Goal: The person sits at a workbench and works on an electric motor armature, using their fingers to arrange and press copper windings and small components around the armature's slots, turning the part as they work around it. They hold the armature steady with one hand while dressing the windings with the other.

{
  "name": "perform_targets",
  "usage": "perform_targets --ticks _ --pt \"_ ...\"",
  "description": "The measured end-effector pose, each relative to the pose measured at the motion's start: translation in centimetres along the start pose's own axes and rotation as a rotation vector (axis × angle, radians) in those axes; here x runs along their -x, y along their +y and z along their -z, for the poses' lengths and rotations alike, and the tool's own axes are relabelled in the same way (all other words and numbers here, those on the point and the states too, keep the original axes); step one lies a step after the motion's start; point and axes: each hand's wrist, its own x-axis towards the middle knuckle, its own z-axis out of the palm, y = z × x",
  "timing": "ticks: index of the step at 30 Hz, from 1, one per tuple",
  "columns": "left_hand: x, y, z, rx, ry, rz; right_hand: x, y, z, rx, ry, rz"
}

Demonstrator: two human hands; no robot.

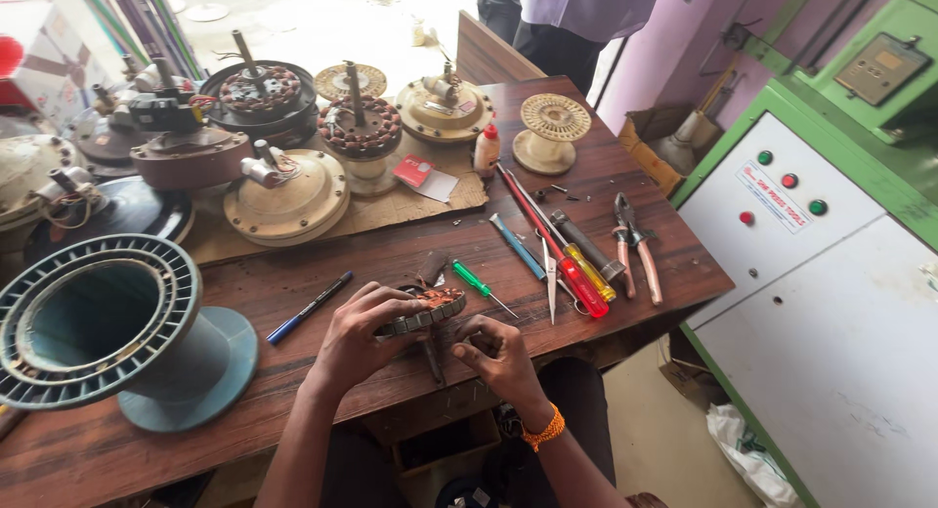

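Note:
My left hand (354,340) grips a round motor stator (426,311) with copper windings, holding it tilted on its edge on the wooden workbench (293,283). My right hand (500,356) sits just right of the stator, fingers curled close to its lower edge; whether it pinches anything is hidden. An orange band circles my right wrist. A small green-handled screwdriver (476,282) lies just behind the stator.
Screwdrivers (583,283), scissors (549,278) and pliers (635,246) lie at right. A blue pen (310,308) lies left of my hands. A large teal winding former (107,332) stands at left. Fan motors (283,190) crowd the back. A person stands at the far end; a white and green machine cabinet (821,303) is at right.

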Motion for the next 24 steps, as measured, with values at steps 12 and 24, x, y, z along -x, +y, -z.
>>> perform_targets --ticks 12,24 --pt "0.0 0.4 -1.7 0.039 0.137 0.088 -1.0 0.0 0.4 -0.101 0.037 -0.049" --pt "0.3 0.6 -3.2 -0.156 0.294 -0.091 -1.5 3.3 1.5 0.104 0.254 0.114"
